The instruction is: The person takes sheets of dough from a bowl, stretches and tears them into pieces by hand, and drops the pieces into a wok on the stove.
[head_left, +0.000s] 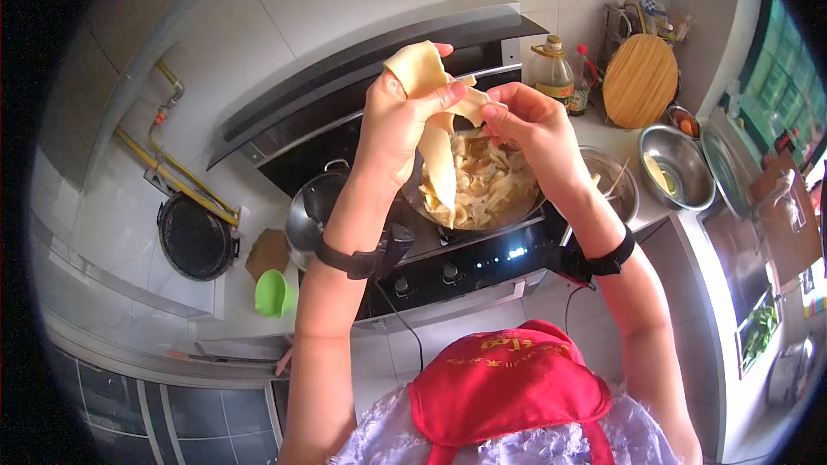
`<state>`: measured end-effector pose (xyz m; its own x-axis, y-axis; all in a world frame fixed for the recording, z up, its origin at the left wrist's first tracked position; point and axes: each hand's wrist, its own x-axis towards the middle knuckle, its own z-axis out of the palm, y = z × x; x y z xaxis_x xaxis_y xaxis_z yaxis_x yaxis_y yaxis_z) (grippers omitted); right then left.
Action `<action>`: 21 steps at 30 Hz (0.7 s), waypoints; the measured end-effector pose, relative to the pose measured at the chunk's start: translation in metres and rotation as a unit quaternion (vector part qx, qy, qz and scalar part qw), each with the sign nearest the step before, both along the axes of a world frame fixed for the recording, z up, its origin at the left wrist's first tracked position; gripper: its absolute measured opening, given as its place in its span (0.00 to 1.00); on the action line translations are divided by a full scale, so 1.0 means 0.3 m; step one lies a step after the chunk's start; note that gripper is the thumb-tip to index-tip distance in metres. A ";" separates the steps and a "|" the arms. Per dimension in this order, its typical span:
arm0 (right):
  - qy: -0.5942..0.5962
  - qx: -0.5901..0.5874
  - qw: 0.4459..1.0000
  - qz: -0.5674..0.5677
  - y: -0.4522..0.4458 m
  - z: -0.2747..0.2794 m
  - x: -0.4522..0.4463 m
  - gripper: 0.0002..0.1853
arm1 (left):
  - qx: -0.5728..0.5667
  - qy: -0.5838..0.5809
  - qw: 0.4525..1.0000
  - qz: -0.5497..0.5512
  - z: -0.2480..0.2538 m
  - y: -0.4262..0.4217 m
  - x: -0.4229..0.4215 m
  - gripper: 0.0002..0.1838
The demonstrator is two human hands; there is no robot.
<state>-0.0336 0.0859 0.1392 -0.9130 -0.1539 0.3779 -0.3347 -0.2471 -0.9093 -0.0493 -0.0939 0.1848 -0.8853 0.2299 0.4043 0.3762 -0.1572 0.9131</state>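
A long, pale sheet of dough (438,164) hangs from my left hand (401,116), its upper end draped over the fingers. My right hand (530,120) pinches another part of the same dough between thumb and fingertips, close to the left thumb. Both hands are raised above a wide pan (491,228) on the stove. Inside the pan, pieces of dough and other food (487,181) lie in brownish liquid. The strip's lower tip hangs over the pan's left part; whether it touches the food I cannot tell.
A wok (303,215) stands on the left burner, a green plastic container (271,293) left of the stove. Rightward are an oil bottle (553,77), a round wooden board (640,82), a metal bowl (676,155) and another bowl with chopsticks (616,181). Stove knobs (450,272) face me.
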 end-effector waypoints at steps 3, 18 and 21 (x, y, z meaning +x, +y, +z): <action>-0.024 -0.062 0.998 0.008 -0.021 0.026 0.032 0.09 | -0.009 -0.001 1.000 -0.001 0.012 0.012 0.018 0.23; -0.063 -0.064 0.996 0.011 0.013 -0.006 0.004 0.06 | -0.002 0.032 0.999 0.013 -0.012 0.016 -0.030 0.23; -0.080 -0.067 0.995 0.011 0.015 -0.006 0.003 0.07 | -0.022 0.024 0.999 0.010 -0.012 0.004 -0.047 0.24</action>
<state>-0.0328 0.0904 0.1374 -0.9601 -0.1319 0.2466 -0.1821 -0.3743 -0.9092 -0.0633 -0.0925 0.1813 -0.8696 0.2312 0.4362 0.4223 -0.1092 0.8999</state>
